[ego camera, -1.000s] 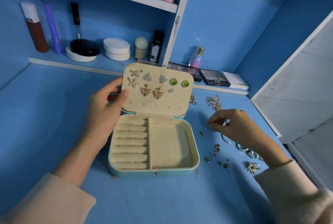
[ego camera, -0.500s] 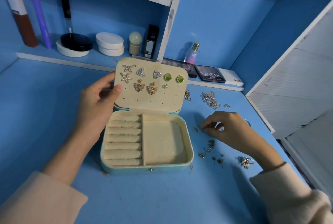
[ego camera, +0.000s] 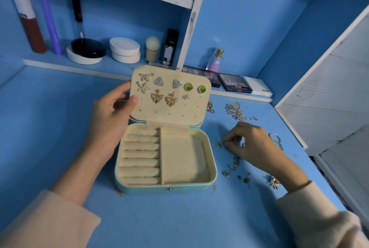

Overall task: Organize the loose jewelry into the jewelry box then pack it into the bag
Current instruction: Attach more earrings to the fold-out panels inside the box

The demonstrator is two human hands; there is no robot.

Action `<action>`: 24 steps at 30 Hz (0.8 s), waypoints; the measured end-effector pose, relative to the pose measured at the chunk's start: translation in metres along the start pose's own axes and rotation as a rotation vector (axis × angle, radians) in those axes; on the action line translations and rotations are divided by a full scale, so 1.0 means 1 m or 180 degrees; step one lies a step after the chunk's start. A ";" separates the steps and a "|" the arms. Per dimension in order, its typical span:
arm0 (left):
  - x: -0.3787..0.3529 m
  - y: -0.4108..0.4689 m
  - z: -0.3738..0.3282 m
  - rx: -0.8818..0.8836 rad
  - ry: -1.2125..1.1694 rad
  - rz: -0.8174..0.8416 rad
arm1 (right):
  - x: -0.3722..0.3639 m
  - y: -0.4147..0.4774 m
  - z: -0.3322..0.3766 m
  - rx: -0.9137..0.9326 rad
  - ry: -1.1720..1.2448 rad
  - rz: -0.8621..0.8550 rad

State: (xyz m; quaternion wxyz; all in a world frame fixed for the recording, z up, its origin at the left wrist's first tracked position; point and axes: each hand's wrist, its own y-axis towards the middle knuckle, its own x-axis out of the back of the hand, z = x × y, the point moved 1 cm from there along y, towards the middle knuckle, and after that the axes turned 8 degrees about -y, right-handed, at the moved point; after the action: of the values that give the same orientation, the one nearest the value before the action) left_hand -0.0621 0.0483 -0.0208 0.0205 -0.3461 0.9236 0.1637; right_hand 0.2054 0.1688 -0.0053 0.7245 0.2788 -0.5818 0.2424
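Observation:
A pale teal jewelry box (ego camera: 167, 188) with cream lining lies open on the blue desk (ego camera: 179, 217). Its raised lid (ego camera: 169, 112) carries several pinned earrings. My left hand (ego camera: 111, 112) grips the lid's left edge, thumb on the inside face. Right of the box my right hand (ego camera: 249, 144) is curled low over the desk, its fingertips pinching at a tiny loose piece; whether it is lifted is unclear. Loose earrings (ego camera: 236, 163) lie scattered below that hand. A tangle of chains (ego camera: 235, 111) lies behind it. No bag is in view.
Thin gold bangles (ego camera: 276, 140) lie right of my right hand, and a sparkly piece (ego camera: 274, 183) lies near my wrist. Cosmetics line the back shelf (ego camera: 79, 66); eyeshadow palettes (ego camera: 233, 83) and a perfume bottle (ego camera: 216, 59) sit behind the box. A white panel (ego camera: 329, 88) bounds the desk's right side.
My right hand has come down and a little toward the box, closing its fingertips on a small piece on the desk. My left hand keeps its grip on the lid.

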 end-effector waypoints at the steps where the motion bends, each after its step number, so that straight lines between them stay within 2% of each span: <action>1: 0.000 0.000 -0.001 -0.0005 0.0000 0.0011 | 0.000 0.001 0.000 0.0004 -0.0059 0.0031; 4: 0.000 0.000 -0.002 0.0036 0.0010 0.0001 | 0.005 0.006 0.005 0.0058 -0.0074 -0.0154; 8: 0.000 -0.001 -0.002 0.0053 -0.0036 -0.0049 | 0.032 0.028 0.034 0.0100 0.0675 -0.0988; 10: 0.000 -0.001 -0.003 0.0052 -0.0097 -0.0046 | 0.044 0.041 0.055 0.0287 0.0974 -0.1196; 16: 0.001 -0.005 -0.007 0.0154 0.0034 -0.0087 | 0.050 0.067 0.086 0.0692 0.1106 -0.0720; 18: 0.003 -0.008 -0.010 0.0082 0.0377 -0.0157 | 0.052 0.066 0.085 0.0712 0.1162 -0.0704; 20: 0.004 -0.019 -0.022 -0.0160 0.0877 -0.0522 | 0.055 0.062 0.084 0.0746 0.1165 -0.0757; 22: -0.005 -0.041 -0.040 -0.0239 0.0521 -0.0889 | 0.056 0.056 0.083 0.0773 0.1173 -0.0776; 24: -0.028 -0.067 -0.058 0.0342 -0.0612 -0.0777 | 0.055 0.050 0.082 0.0815 0.1206 -0.0805</action>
State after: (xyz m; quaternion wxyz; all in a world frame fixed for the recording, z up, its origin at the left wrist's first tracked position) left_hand 0.0065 0.0006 0.0190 0.1470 -0.4369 0.8759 0.1427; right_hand 0.1247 0.1501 0.0688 0.8039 0.3884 -0.3609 0.2694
